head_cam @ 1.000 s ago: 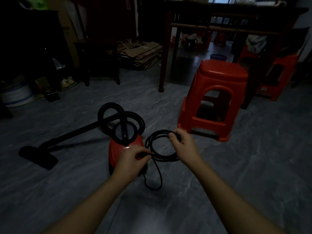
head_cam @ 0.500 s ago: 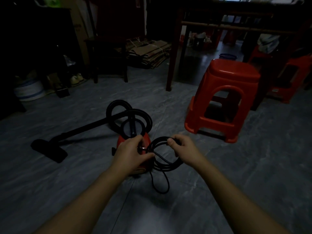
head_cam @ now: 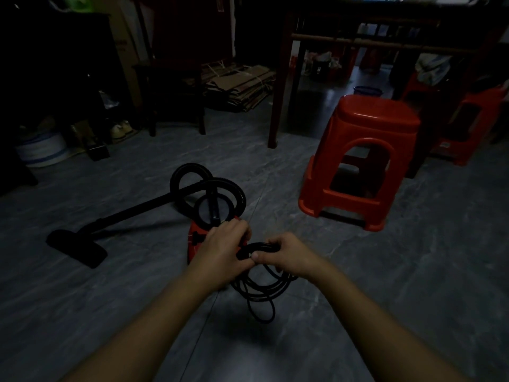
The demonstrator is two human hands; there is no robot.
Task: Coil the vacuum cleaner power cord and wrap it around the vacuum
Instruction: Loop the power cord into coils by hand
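Holding the coiled black power cord point(head_cam: 259, 282) in both hands, I had my bare forearms stretched out low over the grey tiled floor point(head_cam: 385, 285). My right hand point(head_cam: 289, 255) was closed around the top of the coil, thumb pressed on the bundled strands, while the loops hung down below it and one longer loop drooped lowest, near the floor. My left hand point(head_cam: 223, 246) was curled shut just beside it, touching the same bundle at the thumb side and lying over the top of the red vacuum point(head_cam: 194, 238), which hid most of that body from me; I could not tell how much cord that hand had inside it. Just beyond my knuckles the black ribbed hose point(head_cam: 192, 175) curled in loops above the vacuum, and the black wand ran off to the left to the floor nozzle point(head_cam: 77, 248) lying flat. Farther right stood a red plastic stool point(head_cam: 366, 155). Behind it rose a dark wooden table point(head_cam: 278, 92), with flattened cardboard point(head_cam: 242, 84) stacked at the back.
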